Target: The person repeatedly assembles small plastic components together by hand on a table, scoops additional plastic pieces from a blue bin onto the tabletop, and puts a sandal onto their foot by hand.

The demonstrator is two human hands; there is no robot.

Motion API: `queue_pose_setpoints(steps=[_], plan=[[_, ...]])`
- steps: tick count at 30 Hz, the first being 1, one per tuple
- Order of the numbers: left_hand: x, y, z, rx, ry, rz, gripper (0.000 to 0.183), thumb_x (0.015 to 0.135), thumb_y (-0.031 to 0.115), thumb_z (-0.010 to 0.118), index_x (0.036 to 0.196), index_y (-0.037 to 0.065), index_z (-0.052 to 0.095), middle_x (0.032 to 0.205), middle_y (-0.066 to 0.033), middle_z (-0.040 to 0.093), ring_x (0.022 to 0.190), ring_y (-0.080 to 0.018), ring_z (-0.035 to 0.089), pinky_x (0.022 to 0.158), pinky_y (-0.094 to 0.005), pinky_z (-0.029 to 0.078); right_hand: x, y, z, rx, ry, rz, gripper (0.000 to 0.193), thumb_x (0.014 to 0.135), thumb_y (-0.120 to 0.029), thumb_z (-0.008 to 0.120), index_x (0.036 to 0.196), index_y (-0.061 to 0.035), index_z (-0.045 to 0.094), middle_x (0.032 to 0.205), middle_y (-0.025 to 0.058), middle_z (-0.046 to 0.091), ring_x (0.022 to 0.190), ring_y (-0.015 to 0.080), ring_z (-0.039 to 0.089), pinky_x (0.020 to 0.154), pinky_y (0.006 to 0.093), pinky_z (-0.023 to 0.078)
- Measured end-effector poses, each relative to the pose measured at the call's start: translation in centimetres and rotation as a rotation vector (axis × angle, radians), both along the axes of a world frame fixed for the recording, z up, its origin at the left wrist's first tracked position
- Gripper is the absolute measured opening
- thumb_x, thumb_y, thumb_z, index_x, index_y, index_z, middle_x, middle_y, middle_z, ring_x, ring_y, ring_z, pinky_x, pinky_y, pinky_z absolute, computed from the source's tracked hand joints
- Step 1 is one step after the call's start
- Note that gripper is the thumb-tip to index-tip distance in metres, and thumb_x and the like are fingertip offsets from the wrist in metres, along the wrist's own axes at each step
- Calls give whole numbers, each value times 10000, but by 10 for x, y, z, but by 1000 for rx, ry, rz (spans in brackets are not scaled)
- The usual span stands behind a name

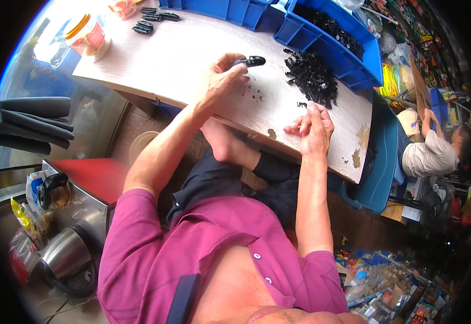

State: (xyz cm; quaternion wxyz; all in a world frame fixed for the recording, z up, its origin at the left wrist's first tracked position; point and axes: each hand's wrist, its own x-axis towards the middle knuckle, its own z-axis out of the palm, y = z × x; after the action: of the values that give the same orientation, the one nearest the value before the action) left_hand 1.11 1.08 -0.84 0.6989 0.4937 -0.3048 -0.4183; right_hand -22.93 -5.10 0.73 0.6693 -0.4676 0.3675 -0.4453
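My left hand (pixel 220 81) is raised over the table and closed on a black oblong plastic piece (pixel 255 61), whose rounded end sticks out to the right of the fingers. My right hand (pixel 316 132) is at the near edge of a heap of small black plastic parts (pixel 310 75). Its thumb and forefinger are pinched together and the other fingers curl in. Whatever it may hold is too small to make out. One small black part (pixel 302 105) shows just left of its fingertips. Several similar black oblong pieces (pixel 148 24) lie at the far left of the table.
A blue bin (pixel 349 59) of black parts stands behind the heap, with another blue bin (pixel 219 12) beside it. A plastic jar (pixel 87 36) stands at the table's left end. A teal tub (pixel 381 162) is at the right. Farther right, another person (pixel 430 154) works.
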Motion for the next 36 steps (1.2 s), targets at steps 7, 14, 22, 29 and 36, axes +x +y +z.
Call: queue_pose_setpoints(steps=[7, 14, 22, 29, 36], plan=[[-49, 12, 1, -112, 310, -128, 314, 873, 50, 657, 1163, -15, 557, 987, -129, 648, 866, -195, 675, 760, -286, 580, 4, 5, 4, 11, -110, -65, 129, 919, -201, 628, 877, -83, 597, 456, -3, 434, 439, 134, 519, 471, 424, 578], [-59, 11, 2, -27, 256, -235, 301, 859, 39, 661, 1138, -21, 567, 996, -125, 653, 863, -180, 671, 751, -298, 578, 8, 7, 4, 7, -197, -55, 139, 915, -207, 642, 912, -72, 613, 483, 7, 457, 461, 148, 532, 502, 407, 570], [-94, 0, 2, -40, 348, -368, 284, 864, 17, 626, 1135, -30, 554, 921, -76, 647, 819, -141, 666, 750, -251, 554, 5, 2, -7, -9, -155, -49, 132, 881, -182, 694, 905, -61, 646, 587, -4, 546, 463, 89, 479, 474, 254, 455], [-95, -4, 10, 55, 318, -349, 310, 830, 49, 665, 1119, -21, 578, 956, -101, 655, 834, -156, 661, 751, -261, 537, 7, 0, -7, 43, -148, -47, 121, 860, -170, 728, 906, -82, 659, 615, -19, 560, 449, 54, 427, 468, 259, 470], [-97, -8, 12, 92, 354, -256, 242, 845, 117, 690, 1021, -21, 595, 853, -88, 651, 666, -133, 635, 648, -241, 540, 10, 0, -3, 56, -86, -42, 108, 863, -155, 727, 908, -85, 659, 630, -45, 556, 439, 38, 392, 445, 232, 423]])
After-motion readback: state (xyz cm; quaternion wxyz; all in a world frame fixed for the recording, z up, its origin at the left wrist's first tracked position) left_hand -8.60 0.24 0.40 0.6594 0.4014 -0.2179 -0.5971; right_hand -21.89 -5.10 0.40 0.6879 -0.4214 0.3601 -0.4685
